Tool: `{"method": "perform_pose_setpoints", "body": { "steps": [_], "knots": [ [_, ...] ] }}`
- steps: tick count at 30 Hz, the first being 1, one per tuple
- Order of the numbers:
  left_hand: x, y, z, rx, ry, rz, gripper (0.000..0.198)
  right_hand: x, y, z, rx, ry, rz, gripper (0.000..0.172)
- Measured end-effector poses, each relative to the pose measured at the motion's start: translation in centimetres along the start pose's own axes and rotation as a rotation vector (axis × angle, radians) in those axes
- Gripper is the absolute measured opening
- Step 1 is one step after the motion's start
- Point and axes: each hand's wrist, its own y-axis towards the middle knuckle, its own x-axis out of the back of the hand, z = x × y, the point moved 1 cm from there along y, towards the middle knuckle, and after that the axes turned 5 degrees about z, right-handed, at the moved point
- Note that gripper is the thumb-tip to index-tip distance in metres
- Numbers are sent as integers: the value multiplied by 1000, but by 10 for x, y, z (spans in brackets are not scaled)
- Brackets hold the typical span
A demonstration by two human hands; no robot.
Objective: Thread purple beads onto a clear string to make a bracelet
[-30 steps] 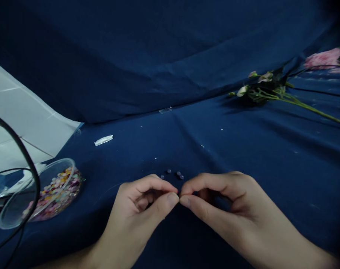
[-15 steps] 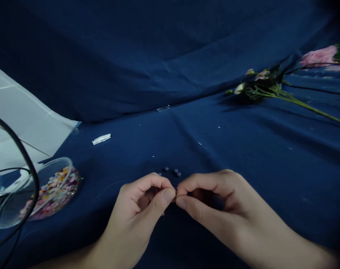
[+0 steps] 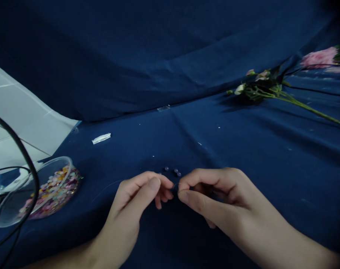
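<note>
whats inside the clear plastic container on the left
Many small multicoloured beads lie in the clear plastic container. Any beads beneath the top layer are covered, so they cannot be seen.

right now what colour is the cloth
The cloth is navy blue, best in the head view

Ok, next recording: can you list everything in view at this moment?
navy blue cloth: one, dark blue, covering surface and backdrop
small round dark beads: about four, dark purplish, just beyond the hands
round clear plastic tub: one, transparent, lower left
small multicoloured beads: many, mixed colours, inside the tub
white paper sheet: one, white, far left
small white foil packet: one, white, beyond the tub
black cable: one, black, left edge
pink and cream flower stems: one bunch, green stalks, upper right
left hand: bare, fingers curled, beside right hand
right hand: bare, fingertips near left hand
</note>
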Motion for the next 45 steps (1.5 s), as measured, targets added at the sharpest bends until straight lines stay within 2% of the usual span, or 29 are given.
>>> {"method": "perform_pose_setpoints", "body": {
  "steps": [4,10,14,20,26,31,38,45],
  "knots": [
    [0,-1,-5,-22,93,49,19,2,0,-1,-21,16,-9,25],
    [-6,2,-9,-31,138,-19,17,3,1,-3,5,82,65,23],
    [-7,1,-7,-16,135,-17,15,1,2,-4,38,88,106,21],
    [-9,-2,-8,-75,216,-24,16,2,2,-2,18,6,31,23],
    [-8,-1,-6,-106,246,-68,11,1,3,-3,43,-40,29,23],
    [-7,-1,-5,-91,255,-69,10,1,2,-1,46,-69,-17,24],
    [-8,-3,-5,-158,239,-49,13,0,2,-2,57,-143,-93,23],
    [-10,-4,-8,-32,186,-52,12,-3,-2,-2,60,-210,-104,23]
  ]
}}
